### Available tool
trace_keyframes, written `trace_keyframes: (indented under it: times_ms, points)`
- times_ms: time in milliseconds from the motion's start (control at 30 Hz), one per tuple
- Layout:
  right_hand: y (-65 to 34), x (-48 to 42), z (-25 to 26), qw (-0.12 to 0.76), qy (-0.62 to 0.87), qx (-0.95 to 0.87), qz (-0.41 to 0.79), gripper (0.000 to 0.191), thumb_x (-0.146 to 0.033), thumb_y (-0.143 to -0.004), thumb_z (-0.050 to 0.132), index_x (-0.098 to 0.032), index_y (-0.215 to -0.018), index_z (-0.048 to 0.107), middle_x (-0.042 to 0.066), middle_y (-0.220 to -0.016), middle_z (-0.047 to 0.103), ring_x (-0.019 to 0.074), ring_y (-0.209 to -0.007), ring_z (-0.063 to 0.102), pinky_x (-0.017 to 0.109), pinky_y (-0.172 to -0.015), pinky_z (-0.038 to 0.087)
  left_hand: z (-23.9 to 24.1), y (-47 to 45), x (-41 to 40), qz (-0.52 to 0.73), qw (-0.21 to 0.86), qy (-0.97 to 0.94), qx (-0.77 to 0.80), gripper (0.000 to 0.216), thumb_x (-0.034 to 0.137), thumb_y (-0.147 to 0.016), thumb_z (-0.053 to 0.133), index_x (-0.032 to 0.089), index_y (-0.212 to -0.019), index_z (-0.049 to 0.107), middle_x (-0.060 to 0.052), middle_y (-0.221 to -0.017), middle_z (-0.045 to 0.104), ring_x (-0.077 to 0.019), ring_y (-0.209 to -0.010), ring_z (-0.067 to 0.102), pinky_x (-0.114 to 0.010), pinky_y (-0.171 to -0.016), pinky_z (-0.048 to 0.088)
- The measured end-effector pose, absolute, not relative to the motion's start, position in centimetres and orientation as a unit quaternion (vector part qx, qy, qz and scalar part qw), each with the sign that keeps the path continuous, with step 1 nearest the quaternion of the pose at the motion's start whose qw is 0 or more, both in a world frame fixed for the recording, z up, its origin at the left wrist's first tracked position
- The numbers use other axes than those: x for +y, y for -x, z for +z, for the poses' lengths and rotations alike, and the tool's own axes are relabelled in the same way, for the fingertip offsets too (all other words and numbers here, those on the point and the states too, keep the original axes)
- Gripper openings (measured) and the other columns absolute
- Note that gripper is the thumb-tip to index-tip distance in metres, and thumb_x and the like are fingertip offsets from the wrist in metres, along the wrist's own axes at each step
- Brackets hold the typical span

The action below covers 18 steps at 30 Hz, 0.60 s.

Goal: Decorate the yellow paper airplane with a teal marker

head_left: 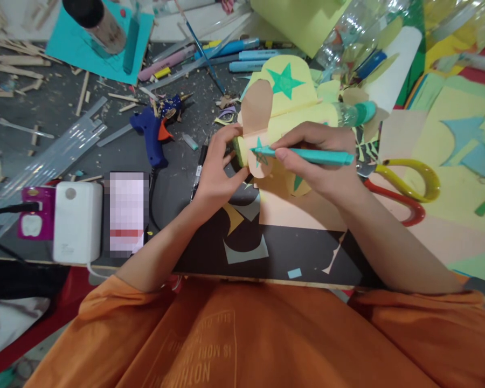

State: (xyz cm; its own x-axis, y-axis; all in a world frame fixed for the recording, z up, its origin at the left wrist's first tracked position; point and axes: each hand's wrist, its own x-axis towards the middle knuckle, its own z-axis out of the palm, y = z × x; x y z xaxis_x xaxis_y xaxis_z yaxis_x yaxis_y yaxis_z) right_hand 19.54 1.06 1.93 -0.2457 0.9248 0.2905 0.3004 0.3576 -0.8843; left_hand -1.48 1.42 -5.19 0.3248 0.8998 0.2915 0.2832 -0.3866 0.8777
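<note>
A paper-covered bottle model point(285, 116) with yellow paper wings lies on its side in front of me, its clear neck and green cap pointing right. My left hand point(222, 164) grips its left end between thumb and fingers. In my right hand point(319, 156) is a teal marker point(319, 157), its tip touching a partly coloured star on the peach paper flap point(260, 161). A finished green star point(285, 81) shows on the upper yellow wing. The underside of the model is hidden.
A blue glue gun point(151, 134) lies left of my left hand. Scissors point(412, 188) with yellow and red handles rest by my right wrist. A phone point(126, 213) and a white power adapter point(77, 222) sit at the front left. Paper scraps point(246, 250), wood bits and markers are scattered about.
</note>
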Motion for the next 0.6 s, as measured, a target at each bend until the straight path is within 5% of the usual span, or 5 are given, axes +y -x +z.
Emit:
trace_keyframes:
  times_ms: [600]
  points:
    - [-20.4,1.6,1.5,0.461,0.434,-0.694,0.341,0.028,-0.049,-0.089,0.067,-0.027,-0.072,0.067,0.0,-0.065,0.067,0.0158,-0.057,0.059,0.031,-0.052,0.045,-5.2,1.7,1.5,0.412,0.371,-0.722,0.414,0.058,0.045,-0.087,0.07,0.037,-0.136,0.041,-0.007,-0.149,0.045,-0.0291,-0.142,0.047,-0.04,-0.104,0.056]
